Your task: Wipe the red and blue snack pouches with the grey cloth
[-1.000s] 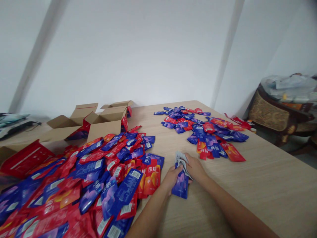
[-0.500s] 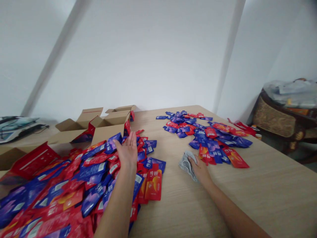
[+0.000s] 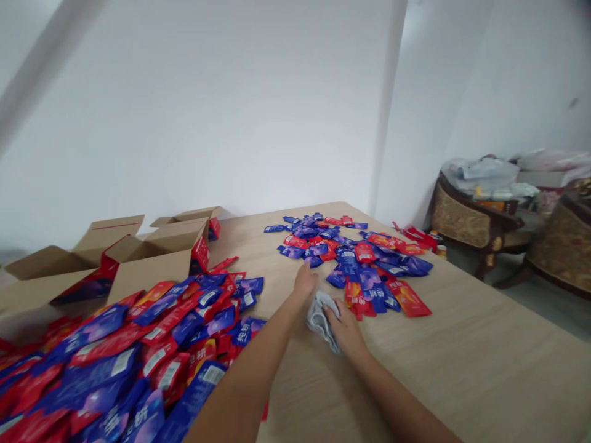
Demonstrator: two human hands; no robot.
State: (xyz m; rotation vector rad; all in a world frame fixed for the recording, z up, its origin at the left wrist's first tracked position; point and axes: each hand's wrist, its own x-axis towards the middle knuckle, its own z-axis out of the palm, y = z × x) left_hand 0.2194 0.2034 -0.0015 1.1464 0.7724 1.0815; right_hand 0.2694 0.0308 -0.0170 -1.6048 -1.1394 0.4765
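My right hand (image 3: 345, 329) grips a crumpled grey cloth (image 3: 322, 317) just above or on the wooden table (image 3: 466, 363); I cannot tell which. Beside it, my left hand (image 3: 305, 281) reaches toward the near left edge of the right-hand heap of red and blue pouches (image 3: 369, 277). Its fingers are blurred and partly hidden, so contact with the closest blue pouch (image 3: 313, 261) is unclear. A larger heap of red and blue pouches (image 3: 152, 344) covers the left side, partly behind my left forearm.
Open cardboard boxes (image 3: 154, 261) stand behind the left heap, flaps spread. A white wall (image 3: 258, 111) rises behind the table. Past the right edge are patterned chairs (image 3: 462, 212), one piled with plastic bags (image 3: 489, 175), and a red item (image 3: 415, 235).
My left hand has moved right, from above the left heap to the edge of the right one. The view has turned right. My right hand still holds the cloth.
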